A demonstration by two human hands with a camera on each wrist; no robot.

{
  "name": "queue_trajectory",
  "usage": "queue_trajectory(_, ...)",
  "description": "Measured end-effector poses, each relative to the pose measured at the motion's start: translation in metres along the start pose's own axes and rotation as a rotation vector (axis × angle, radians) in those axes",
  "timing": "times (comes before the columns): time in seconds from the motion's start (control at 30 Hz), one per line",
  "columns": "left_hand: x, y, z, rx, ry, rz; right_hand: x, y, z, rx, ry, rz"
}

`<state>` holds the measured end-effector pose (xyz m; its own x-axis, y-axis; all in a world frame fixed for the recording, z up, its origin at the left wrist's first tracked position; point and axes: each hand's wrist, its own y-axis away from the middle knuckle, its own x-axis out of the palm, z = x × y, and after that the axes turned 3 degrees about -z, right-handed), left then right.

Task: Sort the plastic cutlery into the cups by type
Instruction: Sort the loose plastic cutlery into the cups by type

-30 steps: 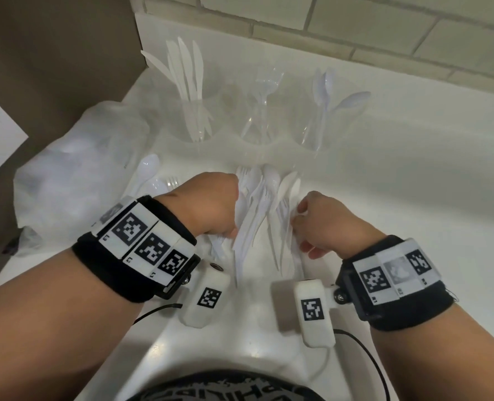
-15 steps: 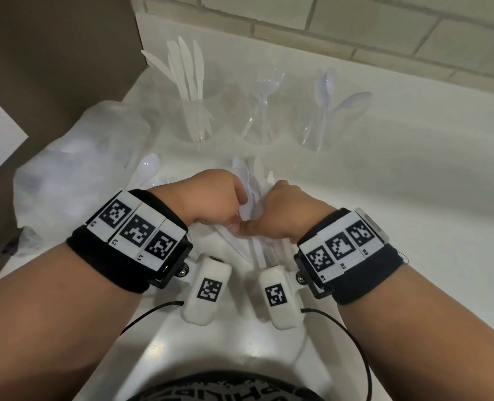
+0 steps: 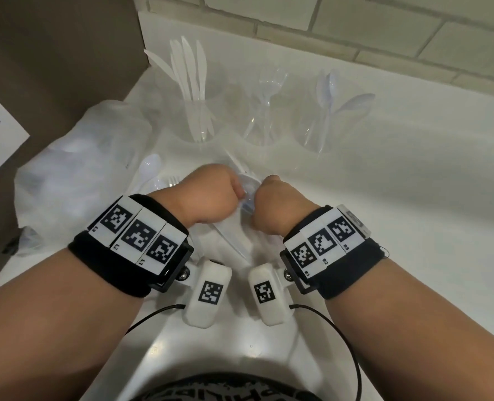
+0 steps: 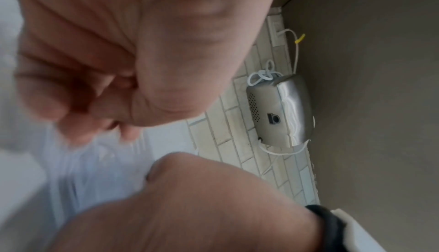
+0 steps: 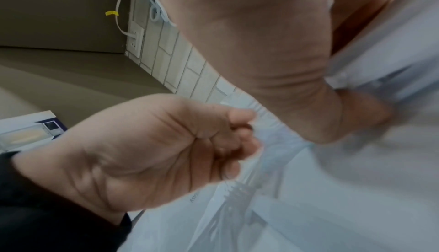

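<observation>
Three clear cups stand in a row at the back: the left cup [image 3: 193,117] holds several white knives, the middle cup [image 3: 264,117] clear forks, the right cup [image 3: 325,120] spoons. In front of them my left hand [image 3: 214,195] and right hand [image 3: 271,201] sit knuckle to knuckle, both curled round one bundle of mixed white cutlery [image 3: 247,206]. Handles stick out below the fists. The right wrist view shows the left hand [image 5: 171,149] gripping the blurred bundle [image 5: 263,162]. In the left wrist view the cutlery [image 4: 99,162] is only a blur.
A crumpled clear plastic bag [image 3: 75,175] lies left of the hands, with a loose spoon [image 3: 150,169] and fork [image 3: 174,180] beside it. Beyond the white counter [image 3: 413,198] a tiled wall rises behind the cups. A metal appliance [image 4: 280,111] stands farther along the wall.
The right hand has moved left until it meets the left hand. The fanned-out cutlery is now gathered into a tight bundle between the two fists, slightly farther from my body.
</observation>
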<state>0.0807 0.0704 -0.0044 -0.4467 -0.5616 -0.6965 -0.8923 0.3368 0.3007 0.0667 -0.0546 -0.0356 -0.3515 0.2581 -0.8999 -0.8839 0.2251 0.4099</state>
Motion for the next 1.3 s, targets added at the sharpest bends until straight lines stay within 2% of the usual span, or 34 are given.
queue_trajectory(0.07, -0.009, -0.004, 0.001, 0.006, -0.068, -0.183, -0.001, 0.000, -0.003, 0.013, -0.004, 0.018)
queue_trajectory(0.1, -0.012, -0.007, 0.003, -0.001, -0.092, -0.208, -0.002, 0.000, -0.005, 0.007, -0.007, 0.026)
queue_trajectory(0.13, -0.014, -0.010, 0.004, -0.010, -0.128, -0.185, -0.003, 0.001, -0.005, 0.001, -0.003, 0.032)
queue_trajectory(0.27, -0.013, -0.020, 0.006, 0.016, -0.277, 0.068, -0.010, 0.008, -0.007, -0.056, 0.013, 0.035)
queue_trajectory(0.33, -0.010, -0.022, 0.006, 0.054, -0.304, 0.118, -0.012, 0.010, -0.007, -0.093, 0.024, 0.020)
queue_trajectory(0.53, -0.015, -0.020, 0.004, 0.051, -0.219, 0.093, -0.016, 0.012, -0.004, -0.125, 0.003, -0.062)
queue_trajectory(0.7, -0.021, -0.018, 0.012, -0.011, 0.071, 0.046, -0.016, 0.011, -0.005, -0.126, -0.032, -0.114)
queue_trajectory(0.83, -0.018, -0.017, 0.012, -0.031, 0.189, -0.025, -0.017, 0.010, -0.005, -0.188, -0.012, -0.140)
queue_trajectory(0.97, -0.017, -0.017, 0.012, -0.036, 0.080, -0.065, -0.020, 0.008, -0.005, -0.219, -0.048, -0.122)
queue_trajectory(1.1, -0.013, -0.015, 0.021, -0.059, -0.114, 0.001, -0.020, 0.005, -0.008, -0.243, -0.013, -0.109)
queue_trajectory(1.3, -0.015, -0.010, 0.019, -0.113, -0.171, -0.039, -0.032, 0.001, -0.018, -0.265, 0.051, -0.111)
